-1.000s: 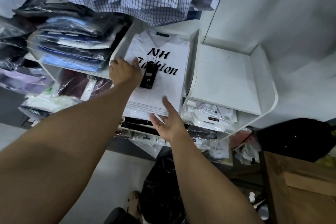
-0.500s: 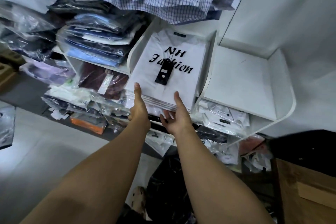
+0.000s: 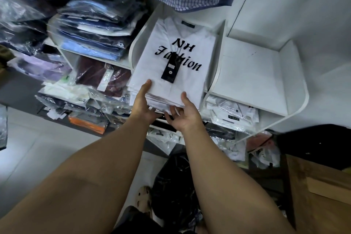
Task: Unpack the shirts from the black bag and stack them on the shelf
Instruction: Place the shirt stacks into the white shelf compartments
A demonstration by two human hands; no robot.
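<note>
**While Stacking Is Under Way, Completion Unconfirmed**

Where the white shirts (image 3: 190, 85) sit stacked in the centre shelf (image 3: 137, 51) compartment, my right grip (image 3: 187, 115) is released, fingers straight against their front edge. Left grip (image 3: 141, 100): thumb on top, fingers hidden, state undetermined. Black bag (image 3: 171, 186), lower centre of frame: contents not visible.
</note>
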